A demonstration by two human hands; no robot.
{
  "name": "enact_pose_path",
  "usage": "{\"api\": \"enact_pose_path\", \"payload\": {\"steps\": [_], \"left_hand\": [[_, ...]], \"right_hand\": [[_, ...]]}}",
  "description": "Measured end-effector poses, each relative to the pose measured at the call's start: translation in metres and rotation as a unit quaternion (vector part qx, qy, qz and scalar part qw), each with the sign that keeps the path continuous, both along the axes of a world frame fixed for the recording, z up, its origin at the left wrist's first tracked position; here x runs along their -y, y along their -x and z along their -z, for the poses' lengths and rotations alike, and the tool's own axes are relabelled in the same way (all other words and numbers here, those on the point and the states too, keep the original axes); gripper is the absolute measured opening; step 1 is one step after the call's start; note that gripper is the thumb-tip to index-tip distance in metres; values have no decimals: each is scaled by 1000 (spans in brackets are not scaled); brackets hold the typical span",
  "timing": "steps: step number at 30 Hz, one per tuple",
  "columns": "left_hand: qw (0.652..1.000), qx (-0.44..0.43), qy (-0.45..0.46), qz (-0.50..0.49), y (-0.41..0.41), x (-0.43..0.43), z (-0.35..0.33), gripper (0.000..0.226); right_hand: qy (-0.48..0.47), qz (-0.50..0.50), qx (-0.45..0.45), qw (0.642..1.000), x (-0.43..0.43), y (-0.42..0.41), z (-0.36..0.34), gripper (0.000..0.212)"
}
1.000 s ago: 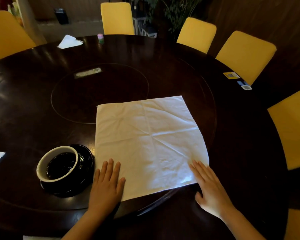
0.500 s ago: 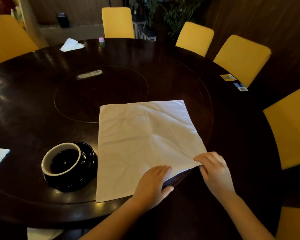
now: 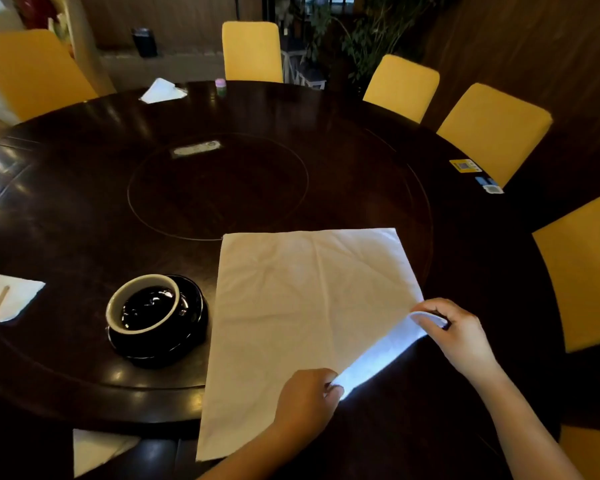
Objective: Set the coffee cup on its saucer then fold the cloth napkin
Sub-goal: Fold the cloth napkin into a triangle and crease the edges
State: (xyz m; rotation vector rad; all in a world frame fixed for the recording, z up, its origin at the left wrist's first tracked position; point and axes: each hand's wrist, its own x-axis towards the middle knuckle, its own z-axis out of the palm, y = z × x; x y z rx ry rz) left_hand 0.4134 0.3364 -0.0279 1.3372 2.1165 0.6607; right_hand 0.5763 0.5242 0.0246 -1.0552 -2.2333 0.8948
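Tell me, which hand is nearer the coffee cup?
Left hand, pinching the napkin right of the coffee cup. The right hand holds the napkin's right corner, farther off.

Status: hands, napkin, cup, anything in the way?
Left hand pinches near edge of white square cloth napkin; right hand pinches its lifted near-right corner. Black white-rimmed coffee cup sits on black round saucer, close beside napkin's left edge. Nothing on the napkin.

Room dim overall. Daylight enters at top left; the polished dark desk (image 3: 84, 220) shows small glare spots along its left and near rim. Near edge of the cloth napkin (image 3: 309, 299) is blown out, bluish-white. Wide-angle distortion bends the yellow chairs (image 3: 492, 129) outward. Focus slightly soft; corners dark.
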Motion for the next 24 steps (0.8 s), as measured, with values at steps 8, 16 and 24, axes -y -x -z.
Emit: {"api": "enact_pose_path", "payload": {"steps": [8, 16, 24], "left_hand": [[955, 228, -67, -177, 59, 5, -25, 16], [885, 292, -114, -345, 101, 19, -32, 20], [898, 195, -56, -390, 114, 29, -12, 17]], "right_hand": [[19, -129, 33, 991, -5, 115, -23, 7], [-19, -230, 66, 971, -14, 254, -23, 17], [38, -250, 97, 963, -15, 354, -2, 18]]}}
